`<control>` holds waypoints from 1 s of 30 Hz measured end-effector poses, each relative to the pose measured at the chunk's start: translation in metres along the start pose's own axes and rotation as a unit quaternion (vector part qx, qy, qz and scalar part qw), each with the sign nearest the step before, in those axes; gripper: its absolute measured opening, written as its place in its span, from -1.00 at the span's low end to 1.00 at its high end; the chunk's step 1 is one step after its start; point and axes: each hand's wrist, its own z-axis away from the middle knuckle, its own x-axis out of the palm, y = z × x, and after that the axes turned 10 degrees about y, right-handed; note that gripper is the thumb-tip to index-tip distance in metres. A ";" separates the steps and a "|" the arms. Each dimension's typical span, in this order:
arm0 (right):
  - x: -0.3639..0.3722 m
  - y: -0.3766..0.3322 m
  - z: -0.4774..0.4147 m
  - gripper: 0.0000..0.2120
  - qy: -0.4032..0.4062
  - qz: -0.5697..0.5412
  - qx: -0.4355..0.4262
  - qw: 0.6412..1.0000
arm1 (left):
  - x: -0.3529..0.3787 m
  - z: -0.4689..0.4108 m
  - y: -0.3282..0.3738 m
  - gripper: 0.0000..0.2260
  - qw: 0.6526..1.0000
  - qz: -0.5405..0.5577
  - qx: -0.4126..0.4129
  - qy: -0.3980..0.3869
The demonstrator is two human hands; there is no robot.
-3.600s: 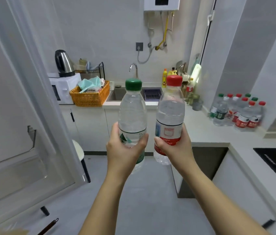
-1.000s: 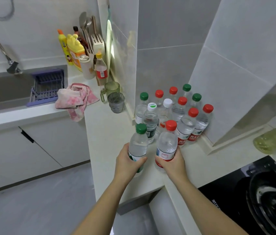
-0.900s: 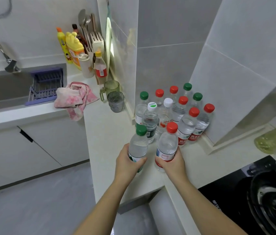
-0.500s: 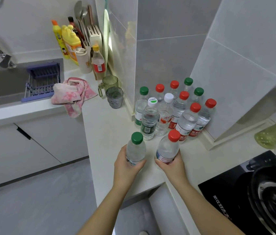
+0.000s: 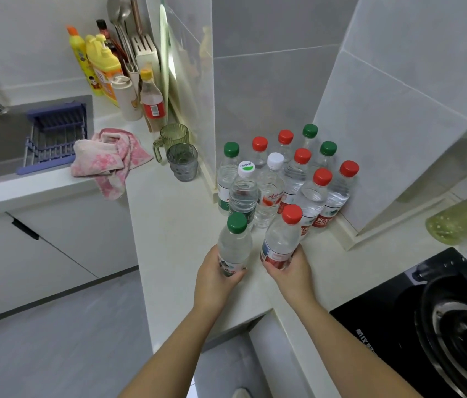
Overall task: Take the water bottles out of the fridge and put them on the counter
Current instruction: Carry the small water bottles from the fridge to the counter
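Green-cap bottle [image 5: 233,245] is wrapped in my left hand [image 5: 215,278], red-cap bottle [image 5: 281,239] in my right hand [image 5: 294,272] — both low at the counter's [image 5: 174,225] near edge, gripped low down, I think, to stand by the bottle group [image 5: 292,173] just behind.

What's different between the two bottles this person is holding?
The green-capped bottle carries a green-and-white label; the red-capped bottle has a mostly red one. The left hand grips the green-capped bottle, and the right hand grips the red-capped bottle. Both are clear plastic, alike in size, and gripped low around the label.
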 end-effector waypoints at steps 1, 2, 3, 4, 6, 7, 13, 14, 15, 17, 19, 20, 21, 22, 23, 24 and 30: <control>0.001 -0.001 -0.006 -0.42 0.002 -0.003 -0.001 1.000 | 0.006 -0.004 0.003 -0.57 1.000 -0.001 0.001 -0.003; 0.001 -0.001 -0.011 -0.41 0.003 -0.011 -0.005 1.000 | 0.012 -0.008 0.007 -0.58 1.000 -0.001 0.002 -0.005; 0.001 -0.004 -0.016 -0.40 0.003 -0.018 -0.008 1.000 | 0.018 -0.011 0.010 -0.58 1.000 0.000 0.002 -0.008; 0.003 -0.004 -0.022 -0.40 0.002 -0.022 -0.013 1.000 | 0.024 -0.015 0.014 -0.58 1.000 0.002 0.002 -0.010; 0.004 -0.005 -0.031 -0.41 -0.005 -0.021 -0.019 1.000 | 0.034 -0.022 0.019 -0.56 1.000 0.004 0.002 -0.013; 0.005 -0.006 -0.035 -0.42 -0.010 -0.020 -0.024 0.999 | 0.039 -0.025 0.021 -0.55 1.000 0.003 0.002 -0.014; -0.003 0.000 -0.038 -0.34 0.024 0.004 -0.093 0.995 | 0.035 -0.035 0.011 -0.47 0.996 -0.059 -0.011 -0.070; -0.004 0.000 -0.037 -0.32 0.030 -0.003 -0.087 0.996 | 0.034 -0.037 0.009 -0.48 0.995 -0.074 -0.014 -0.067; -0.004 -0.001 -0.036 -0.32 0.028 -0.010 -0.078 0.996 | 0.033 -0.037 0.008 -0.50 0.994 -0.086 -0.016 -0.062; -0.004 -0.003 -0.038 -0.36 0.021 -0.015 -0.062 0.998 | 0.036 -0.038 0.010 -0.51 0.994 -0.097 -0.016 -0.050; -0.003 -0.004 -0.042 -0.44 0.016 -0.025 -0.050 0.998 | 0.041 -0.039 0.013 -0.51 0.995 -0.095 -0.020 -0.036; -0.003 -0.004 -0.044 -0.47 0.015 -0.027 -0.048 0.998 | 0.044 -0.039 0.014 -0.51 0.995 -0.093 -0.023 -0.030; -0.004 -0.004 -0.046 -0.49 0.012 -0.026 -0.047 0.998 | 0.046 -0.040 0.014 -0.51 0.995 -0.093 -0.026 -0.025; -0.004 -0.003 -0.047 -0.50 0.010 -0.025 -0.047 0.999 | 0.048 -0.040 0.015 -0.50 0.995 -0.093 -0.028 -0.020; -0.003 -0.003 -0.048 -0.51 0.007 -0.020 -0.048 0.999 | 0.049 -0.041 0.015 -0.49 0.995 -0.093 -0.031 -0.015; -0.003 -0.001 -0.048 -0.52 0.005 -0.016 -0.047 0.999 | 0.051 -0.041 0.015 -0.48 0.995 -0.091 -0.035 -0.010; 0.001 0.000 -0.051 -0.57 0.005 -0.005 -0.068 0.998 | 0.053 -0.042 0.017 -0.28 0.996 -0.065 -0.061 0.002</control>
